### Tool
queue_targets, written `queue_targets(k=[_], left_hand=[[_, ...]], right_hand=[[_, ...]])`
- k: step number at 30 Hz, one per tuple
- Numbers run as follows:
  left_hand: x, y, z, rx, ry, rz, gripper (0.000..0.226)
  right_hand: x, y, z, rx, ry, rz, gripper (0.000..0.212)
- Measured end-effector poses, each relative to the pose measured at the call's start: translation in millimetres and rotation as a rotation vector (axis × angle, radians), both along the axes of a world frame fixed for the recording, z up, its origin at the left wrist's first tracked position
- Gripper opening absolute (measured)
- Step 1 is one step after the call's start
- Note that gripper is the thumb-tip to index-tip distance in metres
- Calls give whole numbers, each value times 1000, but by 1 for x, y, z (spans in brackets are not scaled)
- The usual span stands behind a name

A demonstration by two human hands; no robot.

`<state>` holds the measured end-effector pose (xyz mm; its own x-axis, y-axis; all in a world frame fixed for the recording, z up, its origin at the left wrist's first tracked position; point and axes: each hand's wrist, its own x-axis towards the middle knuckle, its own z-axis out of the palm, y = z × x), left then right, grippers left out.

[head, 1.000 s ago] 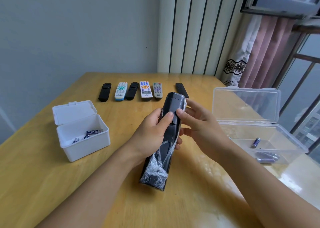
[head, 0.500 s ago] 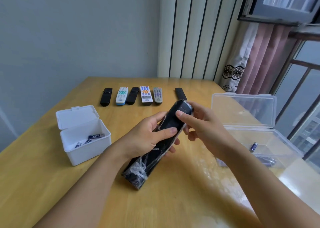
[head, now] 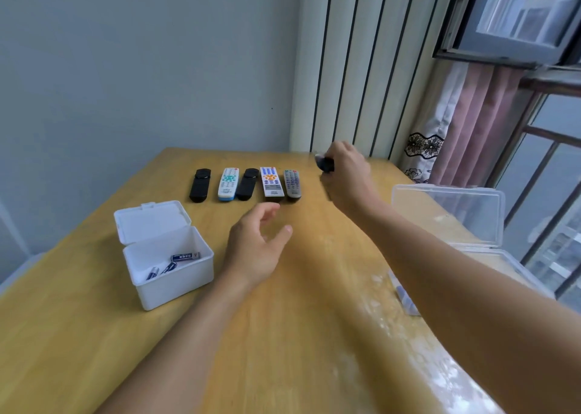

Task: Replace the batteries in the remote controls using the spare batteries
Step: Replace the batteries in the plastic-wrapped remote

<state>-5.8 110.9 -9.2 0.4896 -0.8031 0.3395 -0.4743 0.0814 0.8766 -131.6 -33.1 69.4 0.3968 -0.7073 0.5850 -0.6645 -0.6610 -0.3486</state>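
Observation:
My right hand (head: pixel 347 177) reaches to the far side of the table and is closed over a black remote (head: pixel 325 163), of which only the far end shows. My left hand (head: pixel 257 247) hovers open over the table's middle, holding nothing. Several remotes lie in a row at the back: a black one (head: pixel 200 185), a white one with a blue end (head: pixel 228 184), another black one (head: pixel 247 184), a white one with blue buttons (head: pixel 271 182) and a grey one (head: pixel 292 184). An open white box (head: pixel 169 283) at the left holds three batteries (head: pixel 185 257).
A clear plastic box (head: pixel 449 212) with its lid up stands at the right edge, partly hidden by my right forearm. The yellow wooden table (head: pixel 283 335) ends near the striped wall and a pink curtain (head: pixel 471 124) at the back right.
Both hands held the plastic-wrapped black remote near the middle. Now my right hand alone has carried it to the far end of the row, and my left hand has let go and opened.

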Motion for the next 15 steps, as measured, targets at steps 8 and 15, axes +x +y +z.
queue_targets(k=[8, 15], left_hand=[[9, -11, -18, 39, 40, 8, 26], [13, -14, -21, 31, 128, 4, 20]], right_hand=[[24, -59, -39, 74, 100, -16, 13], [27, -75, -57, 189, 332, -75, 31]])
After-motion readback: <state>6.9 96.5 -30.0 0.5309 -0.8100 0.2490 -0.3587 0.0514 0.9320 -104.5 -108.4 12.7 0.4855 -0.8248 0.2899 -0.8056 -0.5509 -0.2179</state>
